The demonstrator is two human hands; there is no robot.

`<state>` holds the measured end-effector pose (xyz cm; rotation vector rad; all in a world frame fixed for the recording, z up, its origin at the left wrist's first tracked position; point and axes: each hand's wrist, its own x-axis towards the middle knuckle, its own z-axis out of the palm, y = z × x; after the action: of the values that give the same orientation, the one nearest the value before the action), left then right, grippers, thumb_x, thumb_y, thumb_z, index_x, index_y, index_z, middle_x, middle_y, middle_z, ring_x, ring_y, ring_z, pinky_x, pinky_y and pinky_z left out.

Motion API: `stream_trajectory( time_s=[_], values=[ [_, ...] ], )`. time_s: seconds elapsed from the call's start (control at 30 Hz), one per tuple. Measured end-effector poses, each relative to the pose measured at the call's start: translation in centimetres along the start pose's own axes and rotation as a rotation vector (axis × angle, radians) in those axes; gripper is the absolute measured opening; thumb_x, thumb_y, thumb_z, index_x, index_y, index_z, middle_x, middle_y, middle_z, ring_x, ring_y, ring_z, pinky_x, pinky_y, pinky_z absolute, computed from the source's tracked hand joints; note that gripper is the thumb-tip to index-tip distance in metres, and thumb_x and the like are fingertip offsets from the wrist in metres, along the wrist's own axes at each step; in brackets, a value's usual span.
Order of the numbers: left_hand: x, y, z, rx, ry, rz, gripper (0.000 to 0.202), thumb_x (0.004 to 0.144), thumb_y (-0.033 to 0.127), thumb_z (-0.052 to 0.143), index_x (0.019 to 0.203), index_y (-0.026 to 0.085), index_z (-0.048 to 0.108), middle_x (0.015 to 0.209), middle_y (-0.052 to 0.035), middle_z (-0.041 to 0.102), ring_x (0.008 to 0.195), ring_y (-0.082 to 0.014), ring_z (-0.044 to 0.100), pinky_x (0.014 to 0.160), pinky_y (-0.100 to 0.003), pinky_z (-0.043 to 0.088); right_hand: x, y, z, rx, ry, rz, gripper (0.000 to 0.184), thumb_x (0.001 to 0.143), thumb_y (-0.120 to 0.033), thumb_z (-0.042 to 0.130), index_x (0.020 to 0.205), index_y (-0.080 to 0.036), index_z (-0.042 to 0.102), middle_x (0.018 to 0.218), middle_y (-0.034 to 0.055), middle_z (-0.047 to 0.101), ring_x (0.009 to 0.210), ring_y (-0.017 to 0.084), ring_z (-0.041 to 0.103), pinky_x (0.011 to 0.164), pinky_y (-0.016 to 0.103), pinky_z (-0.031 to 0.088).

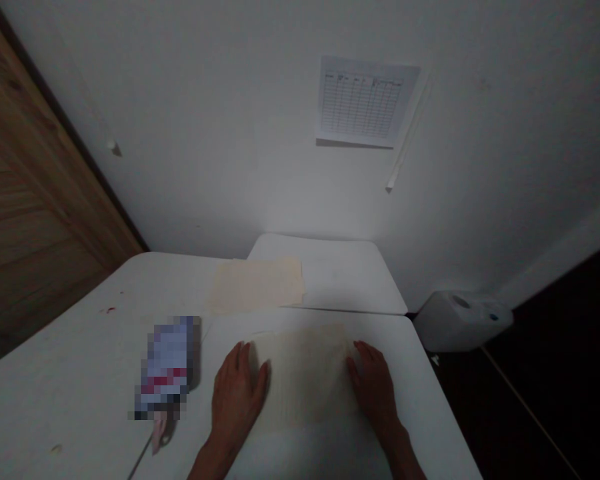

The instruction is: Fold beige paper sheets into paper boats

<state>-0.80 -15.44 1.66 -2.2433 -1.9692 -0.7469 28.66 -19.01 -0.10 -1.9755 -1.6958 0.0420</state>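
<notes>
Far to the left of the thin sheet (307, 380), a wooden panel (30, 153) is seen beside the wall (205, 133). Nearer, but well apart from the thin sheet on its left, a bluish packet (166, 360) with a pink strap (159, 430) is laid on the white counter (95, 333); its details are blurred out. Behind the thin sheet and to its left, a beige sheet (257, 283) is laid flat. At the left edge of the thin sheet, the left hand (235, 397) is placed palm down, its fingers held close together and the thumb held apart. The thin sheet itself is spread on the counter between both hands and is slightly puckered near its right edge. Above and behind it, a printed grid (367, 103) is fixed to the wall. At its right edge, the right hand (375, 383) is placed with bent fingers; whether the edge is pinched cannot be told. Beyond it to the right, a whitish jug (460, 327) is seen.
</notes>
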Motion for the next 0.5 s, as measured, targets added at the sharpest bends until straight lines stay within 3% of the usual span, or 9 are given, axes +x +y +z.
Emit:
stream_trajectory(
  time_s=[0.13, 0.5],
  values=[
    [-0.6, -0.5, -0.9, -0.054, -0.018, -0.039, 0.051, 0.089, 0.046, 0.042, 0.122, 0.008, 0.053, 0.118, -0.0176, 0.060, 0.112, -0.0320, 0.056, 0.095, -0.046, 0.044, -0.4, -0.6, -0.8, 0.045, -0.016, 0.026, 0.043, 0.092, -0.039, 0.043, 0.121, -0.012, 0.059, 0.117, 0.0129, 0.063, 0.111, 0.027, 0.054, 0.100, 0.042, 0.040],
    [-1.0, -0.9, 0.6, -0.078, 0.027, 0.061, 0.037, 0.090, 0.036, 0.045, 0.116, 0.014, 0.058, 0.120, -0.0145, 0.059, 0.114, -0.0304, 0.052, 0.095, -0.046, 0.042, -0.9, -2.6, -1.2, 0.145, -0.061, 0.122, 0.041, 0.090, -0.037, 0.046, 0.120, -0.014, 0.060, 0.112, 0.0111, 0.065, 0.105, 0.027, 0.058, 0.095, 0.039, 0.044]
  ],
)
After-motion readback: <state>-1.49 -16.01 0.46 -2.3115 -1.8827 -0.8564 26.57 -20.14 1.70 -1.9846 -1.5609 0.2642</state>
